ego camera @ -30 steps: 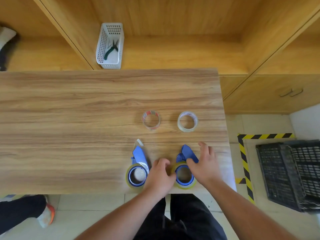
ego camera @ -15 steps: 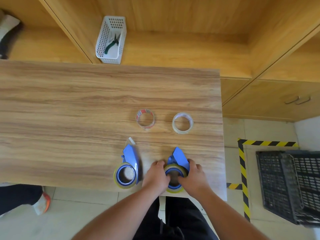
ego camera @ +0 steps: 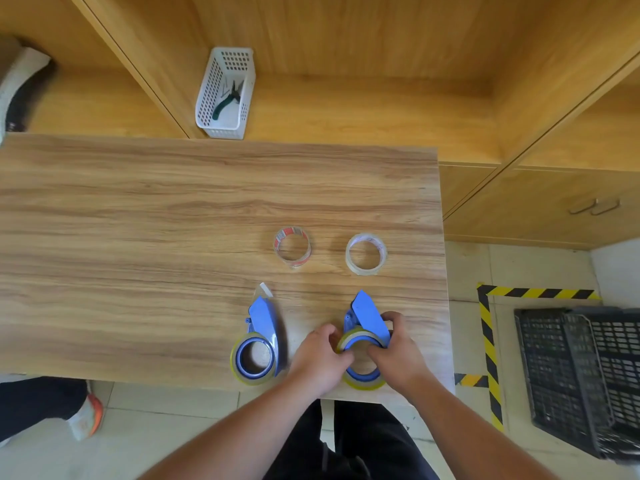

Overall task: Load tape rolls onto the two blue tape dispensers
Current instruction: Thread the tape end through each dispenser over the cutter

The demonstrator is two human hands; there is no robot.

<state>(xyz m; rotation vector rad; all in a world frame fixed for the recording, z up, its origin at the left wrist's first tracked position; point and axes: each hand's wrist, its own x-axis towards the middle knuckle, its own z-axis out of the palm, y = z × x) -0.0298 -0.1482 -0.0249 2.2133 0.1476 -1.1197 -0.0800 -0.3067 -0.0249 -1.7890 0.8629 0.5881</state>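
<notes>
Both hands on the rt blue dispenser [ego camera: 366, 317] at bench [ego camera: 138, 237] edge: left hand [ego camera: 320, 358] grip and right hand [ego camera: 398, 355] grip clamped on its yellowish tape roll [ego camera: 363, 383] (2 spare rolls lie beyond).

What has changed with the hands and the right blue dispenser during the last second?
Both hands closed in on the right blue plastic tape dispenser: the left hand and right hand now grip its yellowish tape roll from either side. The left blue dispenser and two loose clear tape rolls stayed put.
</notes>
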